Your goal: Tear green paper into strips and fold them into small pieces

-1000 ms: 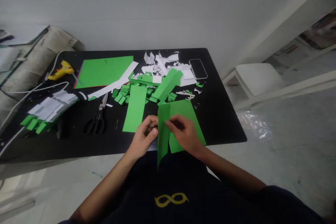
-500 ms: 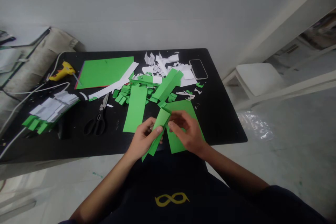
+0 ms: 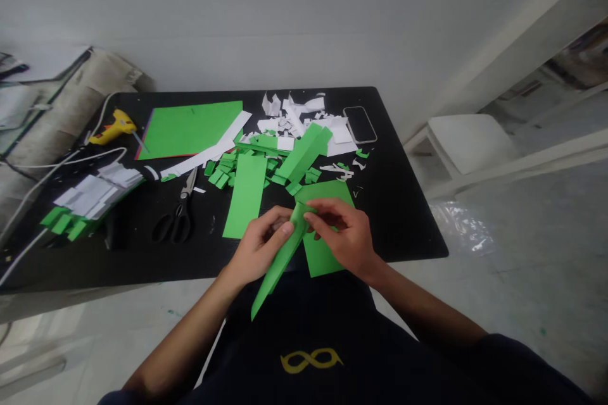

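A folded strip of green paper (image 3: 280, 261) slants between my hands above the table's front edge. My left hand (image 3: 265, 242) grips its upper half, thumb on top and fingers behind. At its top end, my right hand (image 3: 342, 233) pinches the paper's edge between thumb and index finger. Partly beneath my right hand lies a green sheet (image 3: 323, 259). A green paper strip (image 3: 246, 193) rests flat beyond my left hand. Several small folded green pieces (image 3: 221, 174) and a longer folded green strip (image 3: 306, 155) lie farther back.
Black-handled scissors (image 3: 177, 221) lie left of my hands. A yellow glue gun (image 3: 114, 128), a cord and a bundle of white and green folded paper (image 3: 95, 196) occupy the left side. White scraps (image 3: 289, 120) and a phone (image 3: 360, 124) are at the back. A white stool (image 3: 468, 142) stands right.
The green strip has turned in my hands, showing a narrower side, its lower end now reaching farther down. My right fingers have closed onto its top edge.
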Tool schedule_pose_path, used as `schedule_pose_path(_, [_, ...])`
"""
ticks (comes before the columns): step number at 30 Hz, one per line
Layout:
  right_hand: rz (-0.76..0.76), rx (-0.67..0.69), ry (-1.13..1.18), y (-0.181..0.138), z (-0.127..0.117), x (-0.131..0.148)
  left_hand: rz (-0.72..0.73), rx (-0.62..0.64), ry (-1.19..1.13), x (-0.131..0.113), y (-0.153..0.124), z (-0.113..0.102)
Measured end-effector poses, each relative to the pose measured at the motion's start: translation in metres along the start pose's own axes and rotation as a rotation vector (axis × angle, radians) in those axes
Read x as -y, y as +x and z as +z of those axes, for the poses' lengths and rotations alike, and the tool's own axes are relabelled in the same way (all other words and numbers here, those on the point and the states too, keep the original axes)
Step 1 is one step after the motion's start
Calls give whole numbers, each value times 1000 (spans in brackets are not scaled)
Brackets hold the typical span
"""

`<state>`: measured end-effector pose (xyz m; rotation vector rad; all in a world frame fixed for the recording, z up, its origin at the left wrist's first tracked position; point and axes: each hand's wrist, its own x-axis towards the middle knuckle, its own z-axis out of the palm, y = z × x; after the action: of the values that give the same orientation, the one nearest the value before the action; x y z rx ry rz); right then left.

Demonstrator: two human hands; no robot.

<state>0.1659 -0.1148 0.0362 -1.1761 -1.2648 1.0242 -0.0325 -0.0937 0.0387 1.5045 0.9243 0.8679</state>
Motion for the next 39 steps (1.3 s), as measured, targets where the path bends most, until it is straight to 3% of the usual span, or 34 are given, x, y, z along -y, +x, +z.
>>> schedule_pose_path(12, [-38, 5, -22, -1, 2, 10, 0, -121, -1, -2, 6, 5])
schedule_pose_path(19, [-20, 1, 18, -1, 4, 11, -18, -50, 15, -9, 7, 1])
schedule_pose_path(28, [-25, 18, 35, -2, 4, 16, -24, -130, -9, -10, 8, 2])
schedule_pose_path(39, [6, 113, 143, 2, -3, 20, -111, -5, -290, -23, 9, -1])
